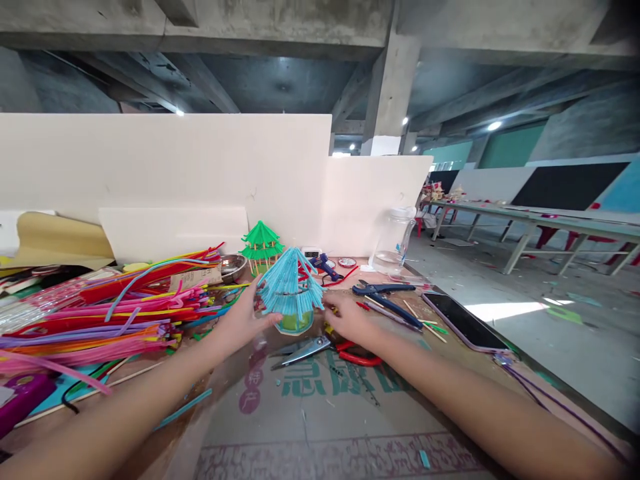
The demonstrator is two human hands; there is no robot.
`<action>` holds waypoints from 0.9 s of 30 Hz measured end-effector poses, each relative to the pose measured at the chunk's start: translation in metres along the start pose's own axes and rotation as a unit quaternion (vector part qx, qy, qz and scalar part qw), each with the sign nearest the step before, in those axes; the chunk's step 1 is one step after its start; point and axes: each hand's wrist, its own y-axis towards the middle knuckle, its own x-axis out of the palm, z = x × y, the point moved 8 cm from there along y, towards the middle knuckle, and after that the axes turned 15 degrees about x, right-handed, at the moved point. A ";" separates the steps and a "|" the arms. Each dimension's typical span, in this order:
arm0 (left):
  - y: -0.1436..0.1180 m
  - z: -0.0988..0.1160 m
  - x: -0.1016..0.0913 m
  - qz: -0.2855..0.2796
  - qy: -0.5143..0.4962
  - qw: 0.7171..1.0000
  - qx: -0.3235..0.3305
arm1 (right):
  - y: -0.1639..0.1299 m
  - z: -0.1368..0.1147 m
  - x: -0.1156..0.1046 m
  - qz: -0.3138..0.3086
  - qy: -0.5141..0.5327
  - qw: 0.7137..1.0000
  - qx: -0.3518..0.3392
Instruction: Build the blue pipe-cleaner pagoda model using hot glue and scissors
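A small blue pavilion model (291,283) with a pointed, two-tiered roof of fuzzy stems and a green base stands in front of me. My left hand (250,311) grips it from the left, the thumb near the base and the fingers behind the roof edge. At its right side is my right hand (346,316), with curled fingers close to the lower roof. What those fingers hold, if anything, is hidden. Scissors (315,345) with red handles lie open below my right hand, beside a small yellow item. A finished-looking green pavilion model (261,243) stands behind the blue one.
Bundles of colored pipe cleaners (125,313) cover the left side. Blue-handled pliers (390,300), a phone (465,323), a glue gun (327,267) and a clear water jug (394,240) are at the right and back. White boards (165,160) close off the rear.
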 end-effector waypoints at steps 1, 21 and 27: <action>-0.005 -0.005 0.002 0.011 -0.009 1.000 -0.009 | -0.002 -0.004 0.003 -0.013 -0.011 1.000 -0.011; -0.016 -0.036 0.013 0.046 0.089 0.995 -0.029 | -0.009 -0.019 0.025 -0.063 -0.076 0.990 -0.096; -0.009 -0.039 0.010 0.038 0.138 0.990 -0.011 | -0.011 -0.021 0.027 -0.059 -0.094 0.988 -0.106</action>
